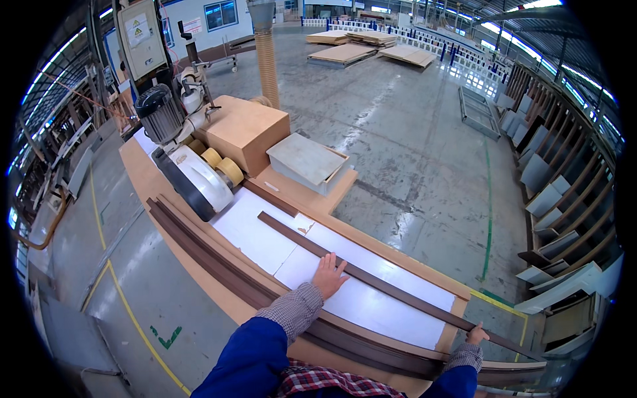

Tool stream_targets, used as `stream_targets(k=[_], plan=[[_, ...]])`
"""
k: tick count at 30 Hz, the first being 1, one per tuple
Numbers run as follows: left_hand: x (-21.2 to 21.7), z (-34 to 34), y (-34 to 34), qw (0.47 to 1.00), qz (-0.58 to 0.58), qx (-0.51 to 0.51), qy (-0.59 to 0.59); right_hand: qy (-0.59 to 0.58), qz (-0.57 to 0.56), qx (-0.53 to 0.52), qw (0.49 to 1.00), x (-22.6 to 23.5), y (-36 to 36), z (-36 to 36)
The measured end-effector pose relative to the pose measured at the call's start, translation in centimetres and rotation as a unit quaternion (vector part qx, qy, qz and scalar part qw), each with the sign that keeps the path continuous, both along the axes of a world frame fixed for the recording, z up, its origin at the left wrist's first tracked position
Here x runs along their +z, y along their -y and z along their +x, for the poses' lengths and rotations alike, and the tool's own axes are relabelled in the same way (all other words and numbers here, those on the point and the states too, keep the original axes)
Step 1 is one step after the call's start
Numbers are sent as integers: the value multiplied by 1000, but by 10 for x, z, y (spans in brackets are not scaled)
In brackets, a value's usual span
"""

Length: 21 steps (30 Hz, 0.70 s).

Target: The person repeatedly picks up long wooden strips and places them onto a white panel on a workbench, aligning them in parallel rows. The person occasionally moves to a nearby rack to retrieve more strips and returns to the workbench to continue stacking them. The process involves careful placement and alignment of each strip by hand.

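Observation:
A long dark brown wooden strip lies slantwise over the white worktop, its near right end reaching past the table's edge. My left hand rests on the strip near its middle, palm down with fingers stretched and apart. Toward the right end, my right hand is closed around the same strip. The strip's far end points toward a white power feeder with yellow rollers. Several similar brown strips lie together along the table's near side, partly under my left forearm.
A wooden box and a grey box stand beyond the feeder. A ribbed hose rises behind them. A wooden fence edges the worktop's far side. Racks with boards line the right; stacked panels lie farther back.

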State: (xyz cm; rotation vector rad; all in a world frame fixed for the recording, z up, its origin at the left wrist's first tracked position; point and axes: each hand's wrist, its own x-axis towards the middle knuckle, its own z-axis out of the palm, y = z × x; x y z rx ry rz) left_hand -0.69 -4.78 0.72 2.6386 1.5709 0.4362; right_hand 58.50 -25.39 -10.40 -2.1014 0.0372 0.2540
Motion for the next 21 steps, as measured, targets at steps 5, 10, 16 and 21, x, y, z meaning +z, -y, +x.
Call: stream_targets(k=[5,10,16,21], plan=[[0,21,-9,999,26,-11,-16,-120,70,-107,985,19,10,16],[-5,31,-17,997,70,-28,5,-200,127,-83,968,59,12,9],[-13,32,-24,995,85,-38,43,-205,360,-90,906,43,11,30],[-14,25,-52,993,82,-2,79,-218,387,-16,896,40,-4,28]])
